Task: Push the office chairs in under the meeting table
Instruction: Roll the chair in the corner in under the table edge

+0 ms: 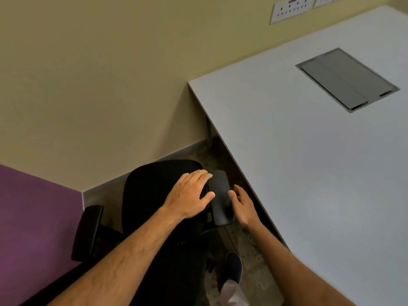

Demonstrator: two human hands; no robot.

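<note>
The wall (99, 85) is beige, with a purple part at the lower left and sockets (291, 8) near the top. The white tabletop (309, 173) fills the right side, and a grey hatch (347, 79) is set into it. The black chair (159, 195) stands on the floor (249, 244) between the wall and the tabletop edge, beside the tabletop and not under it. Its left armrest (88, 230) is near the purple part of the wall; its right armrest (220, 197) is close to the tabletop edge. The left hand (189, 195) is spread wide, lying on the seat, and its thumb touches the right armrest. The right hand (242, 206) is at the other side of this armrest, with the thumb on it, fingers loosely open. One dark shoe (234, 268) is on the floor below.
</note>
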